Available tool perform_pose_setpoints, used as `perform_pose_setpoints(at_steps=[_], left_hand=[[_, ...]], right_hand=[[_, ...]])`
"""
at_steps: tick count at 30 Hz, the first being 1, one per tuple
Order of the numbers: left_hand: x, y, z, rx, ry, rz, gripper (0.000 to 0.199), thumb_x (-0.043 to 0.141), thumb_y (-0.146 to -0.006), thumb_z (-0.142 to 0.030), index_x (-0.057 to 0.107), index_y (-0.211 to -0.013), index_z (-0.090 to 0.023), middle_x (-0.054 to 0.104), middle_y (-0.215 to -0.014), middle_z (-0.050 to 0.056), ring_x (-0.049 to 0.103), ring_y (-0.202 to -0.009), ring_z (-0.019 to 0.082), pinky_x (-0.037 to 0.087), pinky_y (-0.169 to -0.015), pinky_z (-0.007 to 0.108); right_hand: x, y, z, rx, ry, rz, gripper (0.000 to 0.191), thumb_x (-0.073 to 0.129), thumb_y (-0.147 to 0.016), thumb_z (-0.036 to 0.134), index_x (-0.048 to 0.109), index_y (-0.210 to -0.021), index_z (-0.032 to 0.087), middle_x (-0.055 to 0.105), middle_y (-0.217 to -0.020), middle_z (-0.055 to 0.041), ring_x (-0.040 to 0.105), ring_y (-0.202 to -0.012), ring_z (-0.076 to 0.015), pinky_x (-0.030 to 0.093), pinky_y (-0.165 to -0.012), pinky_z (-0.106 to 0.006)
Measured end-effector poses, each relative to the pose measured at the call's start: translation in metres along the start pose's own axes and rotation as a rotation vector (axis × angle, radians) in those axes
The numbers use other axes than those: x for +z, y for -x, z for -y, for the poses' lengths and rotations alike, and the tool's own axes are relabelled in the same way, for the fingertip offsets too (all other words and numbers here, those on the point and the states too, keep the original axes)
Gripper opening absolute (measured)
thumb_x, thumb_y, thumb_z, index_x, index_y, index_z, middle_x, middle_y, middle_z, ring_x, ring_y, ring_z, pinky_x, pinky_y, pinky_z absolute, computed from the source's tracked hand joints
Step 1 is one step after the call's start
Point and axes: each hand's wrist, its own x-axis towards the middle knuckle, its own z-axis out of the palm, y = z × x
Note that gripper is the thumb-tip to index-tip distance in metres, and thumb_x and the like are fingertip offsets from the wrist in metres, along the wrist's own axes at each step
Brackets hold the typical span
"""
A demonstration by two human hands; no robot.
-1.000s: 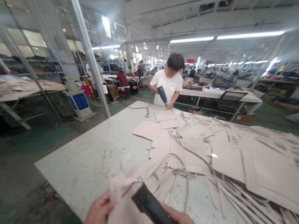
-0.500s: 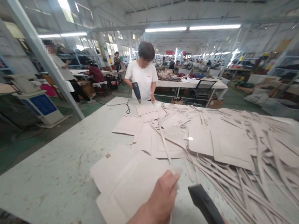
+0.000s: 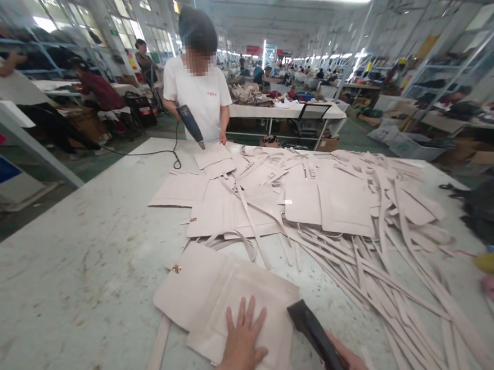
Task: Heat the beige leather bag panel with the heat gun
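My left hand [image 3: 241, 340] lies flat, fingers spread, on a pale beige bag piece [image 3: 238, 298] that rests at the near edge of the white table [image 3: 75, 276]. A small gold clasp [image 3: 176, 268] shows on the piece's left flap. My right hand [image 3: 348, 365] grips a black heat gun [image 3: 314, 335], whose nozzle points up and left toward the piece's right edge.
A wide heap of beige bag panels and straps [image 3: 324, 202] covers the table's middle and right. Across the table a person in a white shirt [image 3: 200, 92] aims another heat gun [image 3: 190, 124] at a panel; its cord [image 3: 152, 153] trails left. More workers and tables stand behind.
The view swung right and down. My left hand laid the bag piece flat on the table and now presses it with spread fingers; the heat gun stayed in my right hand.
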Motion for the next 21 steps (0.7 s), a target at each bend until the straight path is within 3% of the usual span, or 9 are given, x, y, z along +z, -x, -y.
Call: perform_pose_setpoints(at_steps=[3, 6, 9, 14, 17, 21], left_hand=[[-0.001, 0.001, 0.0, 0.012, 0.013, 0.008, 0.092, 0.064, -0.057, -0.023, 0.01, -0.129, -0.044, 0.0, -0.145, 0.002, -0.008, -0.131, 0.029, -0.009, -0.1, 0.062], [-0.002, 0.004, 0.001, 0.011, 0.034, 0.028, 0.095, 0.067, -0.056, -0.023, 0.01, -0.128, -0.046, 0.0, -0.145, 0.001, -0.008, -0.131, 0.028, -0.009, -0.1, 0.062], [-0.001, 0.005, 0.002, 0.012, 0.053, 0.03, 0.095, 0.068, -0.056, -0.025, 0.009, -0.128, -0.046, -0.001, -0.145, 0.002, -0.008, -0.131, 0.028, -0.009, -0.1, 0.062], [0.003, 0.004, 0.004, 0.023, 0.076, 0.035, 0.091, 0.066, -0.059, -0.031, 0.01, -0.129, -0.043, -0.002, -0.145, 0.004, -0.006, -0.131, 0.031, -0.009, -0.097, 0.067], [0.003, 0.004, 0.001, 0.021, 0.098, 0.002, 0.085, 0.062, -0.063, -0.038, 0.01, -0.13, -0.041, -0.003, -0.146, 0.004, -0.007, -0.131, 0.032, -0.01, -0.096, 0.068], [0.011, 0.007, -0.004, 0.025, 0.111, -0.011, 0.083, 0.059, -0.065, -0.044, 0.008, -0.131, -0.039, -0.004, -0.145, 0.004, -0.009, -0.131, 0.033, -0.012, -0.095, 0.069]], right_hand=[[0.008, -0.025, 0.009, 0.012, -0.065, 0.05, 0.069, 0.057, -0.055, 0.029, 0.041, -0.121, 0.018, 0.055, -0.048, 0.0038, 0.053, -0.042, -0.018, 0.046, -0.042, -0.031], [0.012, -0.047, 0.02, 0.065, -0.092, 0.03, 0.066, 0.051, -0.061, 0.027, 0.033, -0.124, 0.019, 0.045, -0.043, 0.0081, 0.045, -0.032, -0.0137, 0.039, -0.032, -0.026], [0.009, -0.049, 0.022, 0.067, -0.072, 0.029, 0.061, 0.052, -0.061, 0.03, 0.038, -0.12, 0.021, 0.048, -0.049, 0.0057, 0.048, -0.035, -0.0151, 0.04, -0.034, -0.027], [-0.001, -0.028, 0.009, 0.02, 0.039, 0.039, 0.054, 0.059, -0.053, 0.039, 0.055, -0.105, 0.025, 0.058, -0.056, 0.0007, 0.054, -0.047, -0.0213, 0.046, -0.049, -0.035], [0.003, -0.036, 0.018, 0.068, 0.023, 0.066, 0.061, 0.056, -0.058, 0.042, 0.047, -0.115, 0.023, 0.05, -0.045, 0.0041, 0.049, -0.039, -0.0185, 0.042, -0.04, -0.032], [0.025, -0.062, 0.055, 0.079, 0.047, 0.096, 0.061, 0.051, -0.066, 0.031, 0.033, -0.124, 0.019, 0.043, -0.04, 0.0091, 0.045, -0.033, -0.0134, 0.039, -0.033, -0.025]])
